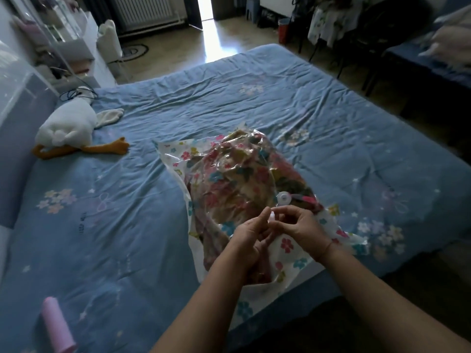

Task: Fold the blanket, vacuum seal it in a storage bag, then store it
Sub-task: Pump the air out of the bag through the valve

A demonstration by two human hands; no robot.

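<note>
A clear storage bag (pixel 175 154) printed with flowers lies on the blue bed (pixel 127 200), with the crumpled floral blanket (pixel 237 174) inside it. A round white valve (pixel 283 198) sits on the bag's top near its front end. Just below the valve, my left hand (pixel 251 238) and my right hand (pixel 300 226) meet over the bag. A small white piece (pixel 272 216), perhaps the valve cap, is pinched between their fingertips. The front of the bag is partly hidden under my hands.
A pink cylinder (pixel 57 324) lies on the bed at the front left. A white plush duck (pixel 68 128) with orange feet rests at the left by the headboard. Chairs and a table stand at the back right; a lit doorway is at the far end.
</note>
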